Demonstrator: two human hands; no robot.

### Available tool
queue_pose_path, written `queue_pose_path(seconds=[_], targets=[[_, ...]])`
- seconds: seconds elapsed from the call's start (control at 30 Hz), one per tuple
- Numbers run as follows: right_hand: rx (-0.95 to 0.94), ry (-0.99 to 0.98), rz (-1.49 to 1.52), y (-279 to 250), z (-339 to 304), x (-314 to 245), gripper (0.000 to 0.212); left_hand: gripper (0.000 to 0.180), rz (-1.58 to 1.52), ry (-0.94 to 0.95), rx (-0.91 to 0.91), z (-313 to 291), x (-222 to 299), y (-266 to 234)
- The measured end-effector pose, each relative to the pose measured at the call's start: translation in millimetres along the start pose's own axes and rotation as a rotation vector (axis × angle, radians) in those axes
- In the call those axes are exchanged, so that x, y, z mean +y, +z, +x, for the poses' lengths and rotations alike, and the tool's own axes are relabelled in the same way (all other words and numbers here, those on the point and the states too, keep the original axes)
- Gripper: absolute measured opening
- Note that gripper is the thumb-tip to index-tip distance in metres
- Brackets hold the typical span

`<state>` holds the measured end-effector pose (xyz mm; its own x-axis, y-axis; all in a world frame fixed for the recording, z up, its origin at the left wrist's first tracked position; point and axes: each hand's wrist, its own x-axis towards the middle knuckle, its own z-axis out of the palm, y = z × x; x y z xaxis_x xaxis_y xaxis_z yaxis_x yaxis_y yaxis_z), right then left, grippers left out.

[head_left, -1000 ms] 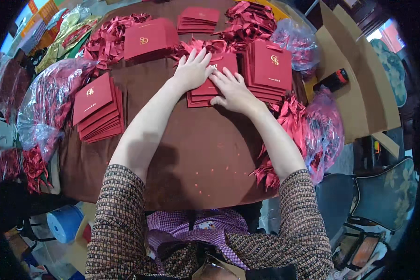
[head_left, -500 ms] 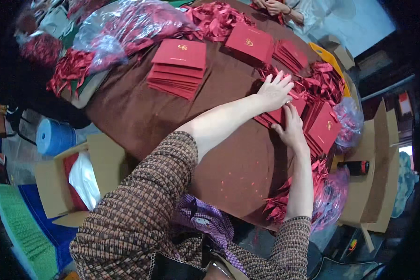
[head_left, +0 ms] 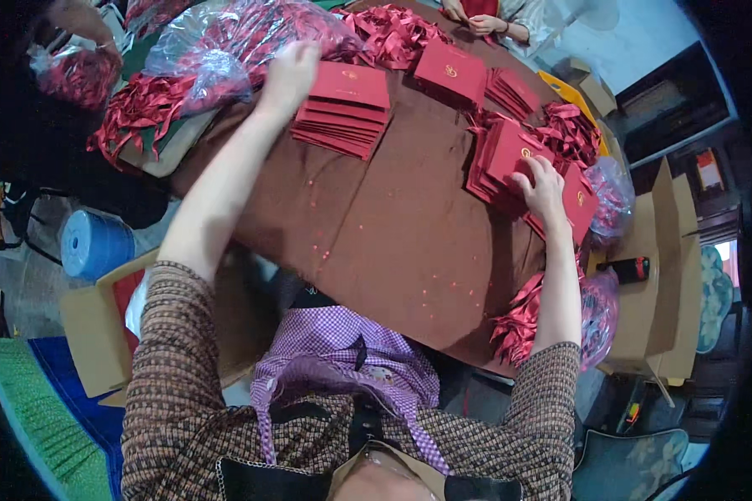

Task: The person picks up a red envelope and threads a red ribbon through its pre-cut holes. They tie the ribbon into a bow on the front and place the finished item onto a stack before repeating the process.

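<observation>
Centrally, in the head view, a brown-covered worktop (head_left: 393, 242) bears red packets (head_left: 449, 67) in stacks. At left, the left hand (head_left: 291, 77) is just beside the left stack (head_left: 342, 108), near a plastic bag (head_left: 217, 42); its fingers are curled, and whether they grip anything cannot be told. At right, the right hand (head_left: 546, 194) lies over the right stack (head_left: 503, 152), fingers bent and parted from the thumb, without a closed grip. The packets are probably light, fairly stiff and smooth, liable to slide; opposite side edges seem the safest hold against creasing.
</observation>
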<state>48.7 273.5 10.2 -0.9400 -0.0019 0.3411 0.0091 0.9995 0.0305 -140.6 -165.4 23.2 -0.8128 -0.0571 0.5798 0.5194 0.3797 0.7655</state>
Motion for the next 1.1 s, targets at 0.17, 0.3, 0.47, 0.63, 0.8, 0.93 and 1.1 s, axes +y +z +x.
queue_pose_path(seconds=[0.17,0.3,0.47,0.63,0.8,0.93,1.1], targets=[[0.168,0.021,0.100,-4.0,27.5,-16.4,0.030,0.048,-0.188,-0.663,-0.260,3.6,-46.4,-26.8],[0.076,0.048,0.670,9.0,70.1,-79.9,0.032,0.055,-0.163,-1.000,-0.453,0.8,-61.9,-13.9],[-0.418,0.415,1.218,32.9,124.2,-186.3,0.058,0.062,-0.027,-0.954,-0.696,13.0,-78.0,-3.8],[0.004,0.461,0.873,112.8,170.3,-216.0,0.064,0.061,-0.013,-0.919,-0.731,21.3,-69.7,23.6],[-0.195,0.361,1.103,104.4,131.9,-253.5,0.049,0.105,0.187,-0.811,-0.779,1.7,-65.7,13.8],[-0.195,0.376,1.148,100.3,114.0,-250.3,0.049,0.101,0.201,-0.751,-0.874,-4.0,-53.6,6.8],[-0.139,0.389,1.283,108.4,91.0,-243.7,0.047,0.098,0.119,-0.903,-0.829,-23.9,-27.9,9.2]])
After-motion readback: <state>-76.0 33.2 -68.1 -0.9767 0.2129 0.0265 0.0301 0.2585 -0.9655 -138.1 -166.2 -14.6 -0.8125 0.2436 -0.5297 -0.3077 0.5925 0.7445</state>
